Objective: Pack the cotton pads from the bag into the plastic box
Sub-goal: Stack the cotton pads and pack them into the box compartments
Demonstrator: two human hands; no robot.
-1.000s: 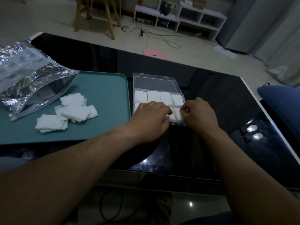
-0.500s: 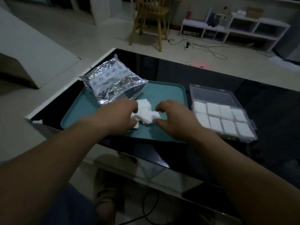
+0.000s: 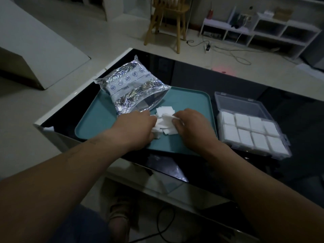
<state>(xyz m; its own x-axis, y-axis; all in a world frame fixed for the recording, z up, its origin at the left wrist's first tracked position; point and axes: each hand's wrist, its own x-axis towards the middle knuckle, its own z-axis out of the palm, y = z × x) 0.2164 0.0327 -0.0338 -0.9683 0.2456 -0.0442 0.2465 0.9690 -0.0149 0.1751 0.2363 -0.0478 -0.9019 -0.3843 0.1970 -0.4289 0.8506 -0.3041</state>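
Observation:
A heap of white square cotton pads [image 3: 165,121] lies on the teal tray [image 3: 191,102]. My left hand [image 3: 135,129] presses on the heap's left side, fingers curled around pads. My right hand [image 3: 191,128] pinches pads on the heap's right side. Behind the heap lies the crinkled silver foil bag [image 3: 131,88], its mouth facing the pads. To the right of the tray stands the clear plastic box [image 3: 249,130] with its lid open at the back; several compartments hold white pads.
Tray and box rest on a black glass table [image 3: 219,81] with a white rim. A wooden chair [image 3: 168,20] and white shelves [image 3: 259,30] stand on the floor beyond. Cables lie on the floor.
A second ago both hands were at the box's front compartments. They moved left to the pad heap on the tray and now close tighter on the pads; my view swung left.

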